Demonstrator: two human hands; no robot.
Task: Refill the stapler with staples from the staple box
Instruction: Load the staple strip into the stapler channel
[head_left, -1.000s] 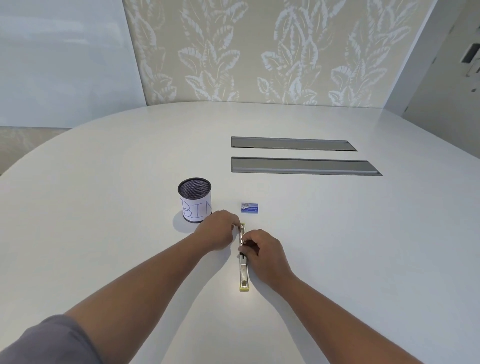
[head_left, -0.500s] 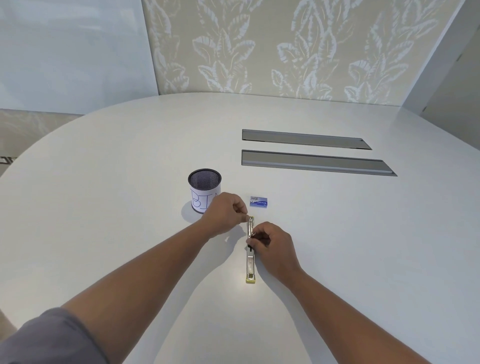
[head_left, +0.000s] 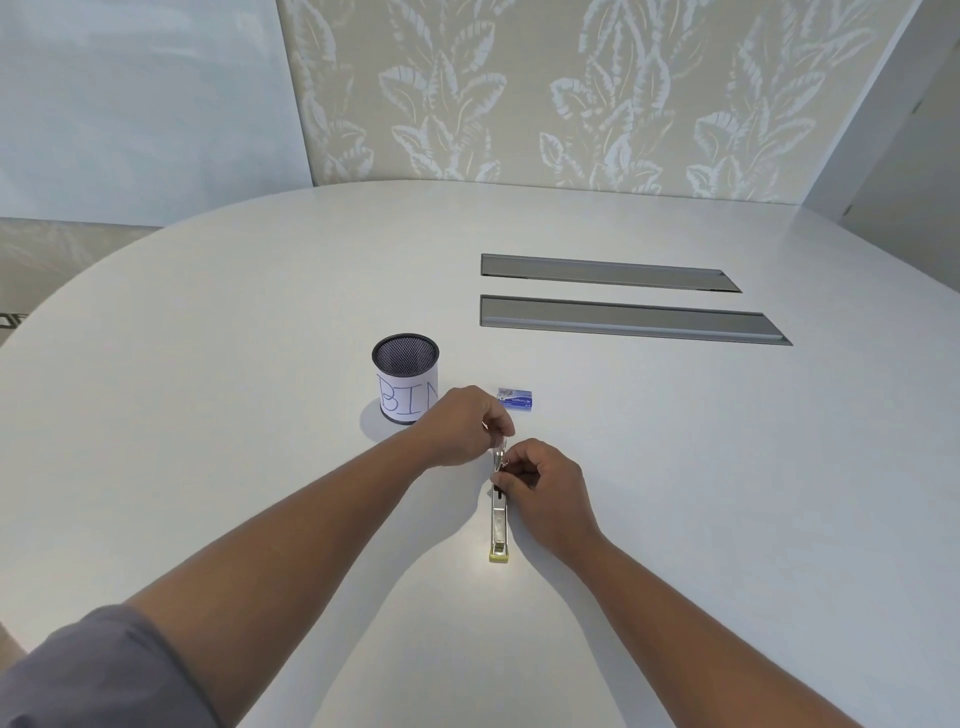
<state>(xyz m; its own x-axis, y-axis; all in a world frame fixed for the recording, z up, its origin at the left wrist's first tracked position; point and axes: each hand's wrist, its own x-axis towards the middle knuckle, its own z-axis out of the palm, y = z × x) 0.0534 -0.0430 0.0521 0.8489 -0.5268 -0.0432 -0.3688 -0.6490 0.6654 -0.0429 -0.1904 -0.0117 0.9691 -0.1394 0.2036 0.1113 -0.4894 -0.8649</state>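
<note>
1. Head view, nearest: the stapler (head_left: 500, 525) lies opened flat on the white table (head_left: 208, 415), running straight away from the person, its yellow end closest.
2. The right hand (head_left: 545, 486) is pinched on the stapler's middle from the right; the left hand (head_left: 462, 426) is closed on its far end, fingers curled over the metal tip. Both hands hide that stretch of the stapler.
3. Just beyond the hands, the blue staple box (head_left: 515, 399) lies flat, apart from both.
4. Left of it, a mesh cup labelled "BIN" (head_left: 405, 378) stands upright, partly hidden by the left hand.
5. Farther off, two grey slots (head_left: 623, 296) sit in the tabletop.
6. Compared with half a second ago, both hands sit closer together; box and cup are unmoved.
</note>
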